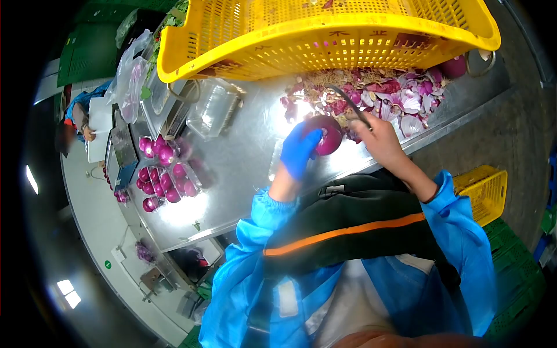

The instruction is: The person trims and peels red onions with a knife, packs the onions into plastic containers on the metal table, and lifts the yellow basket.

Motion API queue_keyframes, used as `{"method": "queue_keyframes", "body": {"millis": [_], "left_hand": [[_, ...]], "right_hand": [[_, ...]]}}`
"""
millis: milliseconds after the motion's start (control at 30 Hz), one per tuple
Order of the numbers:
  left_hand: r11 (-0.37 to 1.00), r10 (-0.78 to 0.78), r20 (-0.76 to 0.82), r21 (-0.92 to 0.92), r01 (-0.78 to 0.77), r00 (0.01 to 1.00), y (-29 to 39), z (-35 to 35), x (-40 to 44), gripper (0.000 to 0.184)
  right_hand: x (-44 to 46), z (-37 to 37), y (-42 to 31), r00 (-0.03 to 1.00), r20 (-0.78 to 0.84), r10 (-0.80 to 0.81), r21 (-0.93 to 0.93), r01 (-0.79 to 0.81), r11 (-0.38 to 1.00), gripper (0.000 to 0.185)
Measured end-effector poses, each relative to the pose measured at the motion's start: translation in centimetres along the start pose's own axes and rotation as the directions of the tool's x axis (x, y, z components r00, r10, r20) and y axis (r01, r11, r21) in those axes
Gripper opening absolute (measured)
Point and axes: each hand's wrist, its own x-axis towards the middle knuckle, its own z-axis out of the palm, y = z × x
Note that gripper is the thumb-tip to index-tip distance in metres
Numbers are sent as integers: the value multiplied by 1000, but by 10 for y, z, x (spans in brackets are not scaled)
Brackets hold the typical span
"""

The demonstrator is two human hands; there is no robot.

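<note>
My left hand (300, 152), in a blue glove, is closed around a red onion (329, 137) above the front edge of the metal table (238, 168). My right hand (378, 139), bare, grips a knife (351, 105) whose dark, curved blade points up and to the left. The blade is beside the onion's right side; whether it touches is hard to tell. Behind both hands lies a heap of onion skins and root trimmings (400, 98). The knife's handle is mostly hidden in my fingers.
A large yellow crate (342, 30) stands at the table's back. Clear plastic trays (216, 107) sit beside a scale (177, 116); packed red onions (164, 182) are at left. Another person's hand (89, 134) shows far left. A yellow basket (484, 194) is at right.
</note>
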Motion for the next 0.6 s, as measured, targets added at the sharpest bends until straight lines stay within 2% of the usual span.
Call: {"method": "queue_keyframes", "body": {"millis": [33, 67, 100, 167, 200, 300, 400, 433, 500, 600], "left_hand": [[1000, 2, 12, 1, -2, 1000, 4, 2, -1, 45], [1000, 10, 24, 0, -10, 1000, 10, 5, 0, 46], [1000, 18, 32, -1, -18, 999, 13, 6, 1, 47], [994, 102, 43, 46, -104, 994, 9, 6, 3, 47], [987, 141, 51, 71, -144, 989, 7, 5, 3, 47], [975, 191, 88, 95, -199, 978, 8, 7, 4, 47], [971, 204, 89, 109, -214, 975, 12, 13, 1, 48], [974, 183, 74, 120, -191, 980, 11, 13, 1, 49], [980, 142, 45, 137, -147, 989, 10, 14, 2, 50], [961, 131, 80, 236, -146, 988, -2, 4, 5, 51]], "right_hand": [[-3, 2, -15, 996, -7, -86, -51, 86, 995, 30], [-5, -3, -34, 991, 28, -135, -185, 137, 973, 29], [-3, -1, -33, 966, -18, -258, -218, 248, 944, 29], [0, 8, -25, 867, -93, -490, -288, 447, 847, 30], [1, 5, -30, 807, -64, -587, -401, 517, 756, 28], [-2, 2, -41, 839, 90, -537, -568, 486, 664, 20], [2, 5, -36, 838, -1, -546, -561, 451, 694, 17], [4, 7, -33, 853, -49, -520, -519, 423, 743, 17], [7, 12, -25, 878, -140, -458, -427, 364, 828, 17], [16, 5, -7, 942, -150, -300, -380, 225, 897, 18]]}}
